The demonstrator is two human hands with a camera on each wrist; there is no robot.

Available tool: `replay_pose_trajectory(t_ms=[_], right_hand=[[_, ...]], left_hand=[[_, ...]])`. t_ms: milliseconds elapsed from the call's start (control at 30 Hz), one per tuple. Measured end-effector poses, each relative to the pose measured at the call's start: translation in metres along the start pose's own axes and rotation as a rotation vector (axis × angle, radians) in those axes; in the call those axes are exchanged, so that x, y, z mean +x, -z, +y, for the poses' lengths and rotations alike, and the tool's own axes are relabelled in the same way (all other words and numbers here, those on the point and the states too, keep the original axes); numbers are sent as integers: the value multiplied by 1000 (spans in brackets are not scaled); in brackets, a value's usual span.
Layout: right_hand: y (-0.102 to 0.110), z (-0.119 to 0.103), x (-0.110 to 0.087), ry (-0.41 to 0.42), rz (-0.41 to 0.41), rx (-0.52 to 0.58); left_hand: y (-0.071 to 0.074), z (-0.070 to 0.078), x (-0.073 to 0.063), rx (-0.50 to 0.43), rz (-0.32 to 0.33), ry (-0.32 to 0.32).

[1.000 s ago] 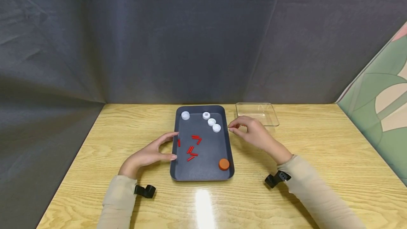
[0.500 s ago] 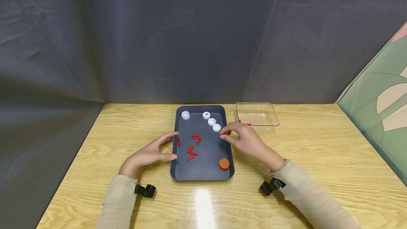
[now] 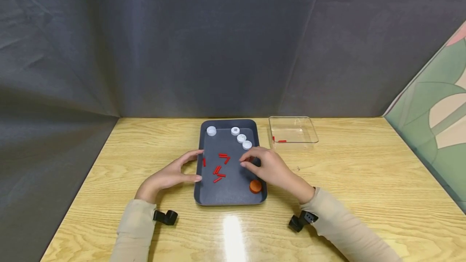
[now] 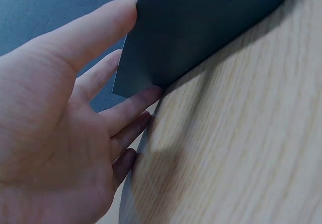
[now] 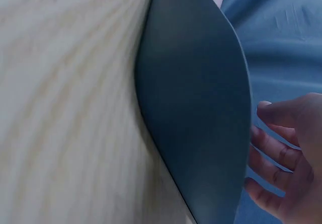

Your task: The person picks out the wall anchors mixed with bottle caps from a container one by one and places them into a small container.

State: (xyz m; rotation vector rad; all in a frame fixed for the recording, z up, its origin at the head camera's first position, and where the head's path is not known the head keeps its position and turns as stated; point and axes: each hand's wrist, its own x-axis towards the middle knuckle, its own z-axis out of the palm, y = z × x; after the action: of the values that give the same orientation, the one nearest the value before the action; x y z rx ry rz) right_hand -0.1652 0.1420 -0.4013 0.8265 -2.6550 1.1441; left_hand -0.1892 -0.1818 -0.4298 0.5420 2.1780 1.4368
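Note:
Several short red sticks (image 3: 217, 170) lie scattered in a dark grey tray (image 3: 233, 196) in the head view. My left hand (image 3: 171, 176) is at the tray's left side, thumb and fingers spread, their tips touching its rim and wall; the left wrist view shows the fingers fairly straight. Above the tray's right half hovers my right hand (image 3: 268, 168), thumb and forefinger bent towards each other, with nothing visible between them. The red sticks are to the left of its fingertips. Two more red pieces (image 3: 282, 141) lie in a clear box (image 3: 316, 132) behind that hand.
Toward the tray's back right are several white caps (image 3: 241, 138), and another white cap (image 3: 211, 131) sits in its back left corner. An orange cap (image 3: 255, 186) lies at the front right, close below my right hand. A grey cloth (image 3: 218, 51) hangs behind the table.
My right hand has come from beside the clear box leftward and nearer, over the tray. Red pieces now show in the box where none were visible a second ago. The left hand stays put.

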Motion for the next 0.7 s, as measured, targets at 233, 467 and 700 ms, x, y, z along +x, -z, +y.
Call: replay_pose_trajectory(t_ms=[233, 467, 700], right_hand=[[-13, -6, -1, 18, -26, -13], [-22, -15, 2, 20, -70, -39], [-28, -16, 7, 44, -139, -70]], left_hand=[[0, -1, 1, -1, 3, 1], [0, -1, 1, 10, 12, 15], [-1, 1, 0, -4, 7, 13]])
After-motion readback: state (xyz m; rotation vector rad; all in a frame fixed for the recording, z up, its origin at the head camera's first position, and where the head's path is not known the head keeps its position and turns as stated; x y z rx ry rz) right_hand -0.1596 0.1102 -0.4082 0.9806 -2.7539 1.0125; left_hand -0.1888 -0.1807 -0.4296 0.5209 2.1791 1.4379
